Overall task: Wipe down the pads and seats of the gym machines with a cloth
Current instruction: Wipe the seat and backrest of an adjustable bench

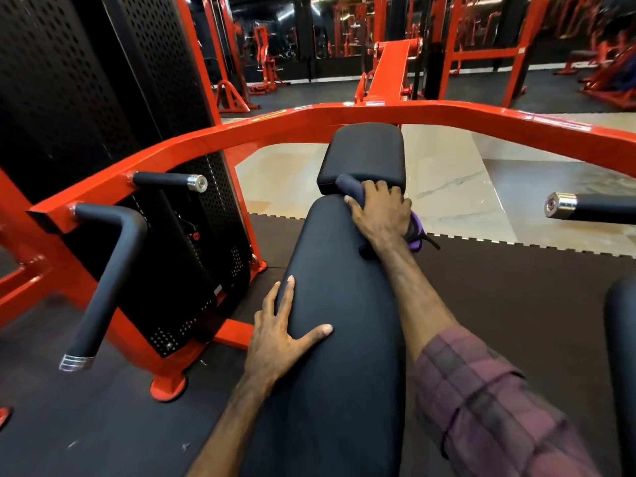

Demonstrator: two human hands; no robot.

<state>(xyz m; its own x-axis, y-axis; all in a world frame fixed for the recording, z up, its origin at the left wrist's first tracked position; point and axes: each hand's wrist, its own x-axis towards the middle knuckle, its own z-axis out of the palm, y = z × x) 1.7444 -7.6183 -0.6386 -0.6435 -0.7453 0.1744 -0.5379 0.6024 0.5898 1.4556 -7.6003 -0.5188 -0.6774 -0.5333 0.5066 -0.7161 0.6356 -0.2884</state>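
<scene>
Now R hand clutches cloth on back pad; L hand flat, released.

A red machine frame arches across the view. A black perforated weight-stack cover stands at left; black rubber flooring meets pale tile beyond.

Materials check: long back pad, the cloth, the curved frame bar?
Long back pad: looks like black vinyl or leatherette over foam, with a smooth matte sheen and rounded edges.
Cloth: soft dark blue and purple fabric, bunched under the right hand.
Curved frame bar: probably steel, in glossy red paint with sharp highlights.
</scene>
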